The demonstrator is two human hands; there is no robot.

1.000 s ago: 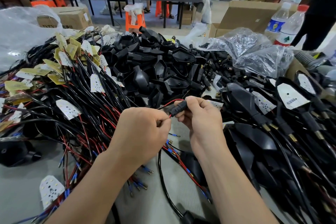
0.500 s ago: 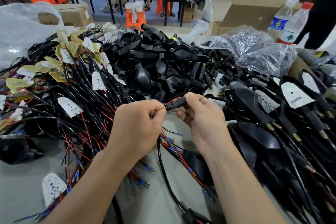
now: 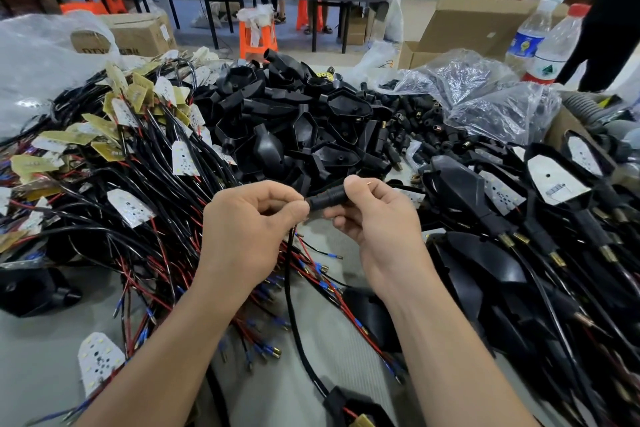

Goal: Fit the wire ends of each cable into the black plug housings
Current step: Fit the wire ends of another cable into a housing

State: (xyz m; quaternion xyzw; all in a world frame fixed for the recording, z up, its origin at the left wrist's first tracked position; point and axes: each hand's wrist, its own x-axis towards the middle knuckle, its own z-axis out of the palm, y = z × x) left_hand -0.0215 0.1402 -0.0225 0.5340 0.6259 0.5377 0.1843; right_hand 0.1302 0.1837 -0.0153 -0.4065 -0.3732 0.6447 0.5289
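Right hand (image 3: 377,222): pinches black plug housing (image 3: 327,199) mid-air above surface (image 3: 41,357). Left hand (image 3: 249,222): grips cable (image 3: 289,288) at housing mouth, fingers curled. Wire ends seemingly inside; seating unconfirmed. Big heap of unfitted cables (image 3: 104,218) at left, so most work outstanding.

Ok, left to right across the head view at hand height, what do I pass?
Wire pile → left hand pinching the cable → plug → right hand → black shells.
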